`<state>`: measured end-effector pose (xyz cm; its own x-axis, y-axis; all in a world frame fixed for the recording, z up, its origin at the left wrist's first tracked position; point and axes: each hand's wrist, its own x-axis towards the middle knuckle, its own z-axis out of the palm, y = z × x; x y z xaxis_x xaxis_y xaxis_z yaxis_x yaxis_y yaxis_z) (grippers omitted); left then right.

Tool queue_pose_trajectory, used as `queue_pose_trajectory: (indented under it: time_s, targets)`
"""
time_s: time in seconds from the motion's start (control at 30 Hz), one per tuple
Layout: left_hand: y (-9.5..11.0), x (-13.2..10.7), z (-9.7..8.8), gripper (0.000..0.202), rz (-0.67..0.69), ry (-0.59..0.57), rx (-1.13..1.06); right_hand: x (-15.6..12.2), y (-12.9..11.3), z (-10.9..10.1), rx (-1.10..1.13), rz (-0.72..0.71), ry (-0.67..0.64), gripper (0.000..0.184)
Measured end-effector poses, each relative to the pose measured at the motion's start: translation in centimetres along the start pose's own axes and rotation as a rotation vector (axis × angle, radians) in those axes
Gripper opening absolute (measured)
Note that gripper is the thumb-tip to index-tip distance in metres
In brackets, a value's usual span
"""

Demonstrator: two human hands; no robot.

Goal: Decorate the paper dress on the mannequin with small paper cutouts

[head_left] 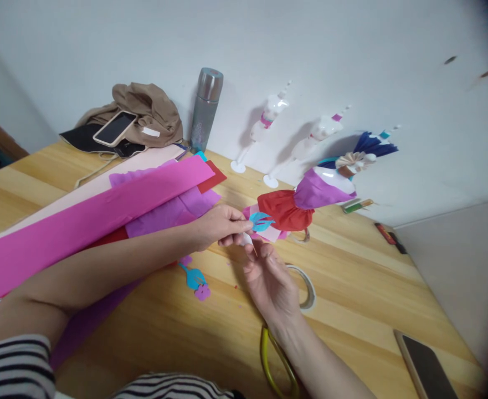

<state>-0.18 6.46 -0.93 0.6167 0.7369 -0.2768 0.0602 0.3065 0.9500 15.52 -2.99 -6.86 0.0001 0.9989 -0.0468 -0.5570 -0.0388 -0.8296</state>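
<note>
My left hand (219,227) is closed, pinching a blue paper leaf cutout (262,221) between thumb and finger. A small white piece (247,239), perhaps tape, shows below the leaf by the left fingertips. My right hand (273,280) is just below with its palm turned up. Its fingers are loosely curled and apart, one fingertip close to the white piece; I cannot tell whether it touches. Behind the leaf lies a doll form in a red skirt (287,210) and purple top (320,189). Another blue leaf cutout (194,278) and a purple paper flower (203,292) lie on the table.
Pink paper (102,210) and purple paper sheets (164,213) cover the left side. A tape roll (311,291) and yellow-handled scissors (264,354) lie by my right arm. A thermos (205,111), white doll forms (268,113), a bag (152,111) and phones (429,366) sit around.
</note>
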Motion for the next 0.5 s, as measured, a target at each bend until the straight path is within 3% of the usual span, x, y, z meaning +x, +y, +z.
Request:
queue_pose_trajectory:
  time_s: [0.23,0.5]
  targets:
    - [0.15,-0.03,-0.02,0.029,0.008,0.013,0.021,0.67,0.19,0.12,0.337,0.083,0.07,0.02]
    - [0.17,-0.2,0.39,0.032,-0.002,0.064,0.067,0.85,0.29,-0.43,0.322,0.074,0.055,0.021]
